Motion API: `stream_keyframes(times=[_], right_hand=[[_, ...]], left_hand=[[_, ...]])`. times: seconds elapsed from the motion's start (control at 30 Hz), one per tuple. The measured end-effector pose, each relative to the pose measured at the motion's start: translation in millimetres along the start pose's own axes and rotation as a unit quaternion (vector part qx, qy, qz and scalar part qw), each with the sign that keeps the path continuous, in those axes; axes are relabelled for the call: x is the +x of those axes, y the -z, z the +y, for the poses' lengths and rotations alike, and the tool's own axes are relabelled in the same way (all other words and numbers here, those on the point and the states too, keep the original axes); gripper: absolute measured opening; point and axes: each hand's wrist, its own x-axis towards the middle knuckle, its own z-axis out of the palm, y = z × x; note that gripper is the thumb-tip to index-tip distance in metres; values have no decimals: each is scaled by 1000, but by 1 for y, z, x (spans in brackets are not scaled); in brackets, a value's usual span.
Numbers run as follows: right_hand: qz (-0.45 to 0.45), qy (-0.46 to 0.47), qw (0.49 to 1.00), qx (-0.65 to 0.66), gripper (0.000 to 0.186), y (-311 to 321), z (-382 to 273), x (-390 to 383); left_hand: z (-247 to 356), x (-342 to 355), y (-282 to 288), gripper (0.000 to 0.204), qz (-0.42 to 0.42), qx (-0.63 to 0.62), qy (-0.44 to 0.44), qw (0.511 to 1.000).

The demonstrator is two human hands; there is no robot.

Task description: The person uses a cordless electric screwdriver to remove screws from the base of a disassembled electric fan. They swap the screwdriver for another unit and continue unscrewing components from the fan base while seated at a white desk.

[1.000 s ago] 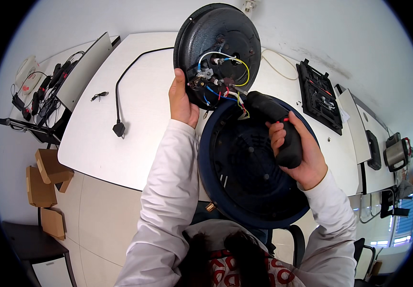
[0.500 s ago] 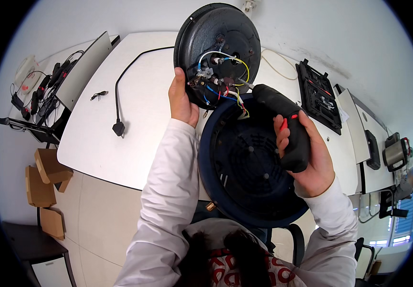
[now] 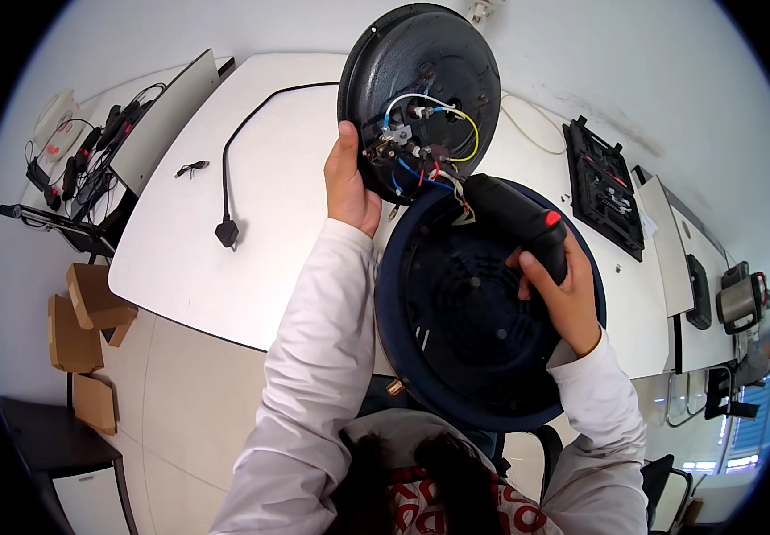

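My left hand (image 3: 350,189) grips the left edge of a round black heating plate (image 3: 443,67), tilted up so its wired underside faces me. Coloured wires (image 3: 472,134) and small metal terminals cluster low on that underside. In my right hand (image 3: 572,296) is a black cordless screwdriver (image 3: 512,214) with a red button. Its nose points up-left at the wiring; the bit cannot be made out. Below lies a dark blue round cooker housing (image 3: 394,343), its slotted inside facing up, partly covered by my right hand and the screwdriver.
A black power cord with plug (image 3: 226,234) and a small cable (image 3: 192,168) lie on the white table (image 3: 171,259). At the right sits an opened black tool case (image 3: 601,187). Cardboard boxes (image 3: 74,334) stand at the left; a person (image 3: 753,357) sits far right.
My right hand has shifted its hold on the screwdriver, whose body has turned and swung slightly left. The plate stays in my left hand, while the whole view has shifted a little.
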Motion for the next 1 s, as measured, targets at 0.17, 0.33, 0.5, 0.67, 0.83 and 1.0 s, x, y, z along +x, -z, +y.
stream_keyframes(times=[0.17, 0.33, 0.5, 0.67, 0.83, 1.0], right_hand=[[14, 9, 1000, 2, 36, -2, 2, 1], [20, 12, 1000, 6, 36, -2, 4, 2], [17, 11, 1000, 5, 36, -2, 3, 2], [12, 14, 1000, 11, 36, -2, 3, 2], [14, 18, 1000, 15, 34, -2, 5, 3], [12, 8, 1000, 19, 34, -2, 4, 3]], left_hand=[[1, -1, -2, 55, -7, -2, -2, 1000], [1, -1, -3, 55, -6, -3, -5, 1000], [0, 0, -2, 54, 0, -5, -5, 1000], [2, -2, -4, 54, -3, -6, -7, 1000], [2, -2, -4, 54, -5, -3, -4, 1000], [0, -1, -2, 55, -4, -6, -10, 1000]])
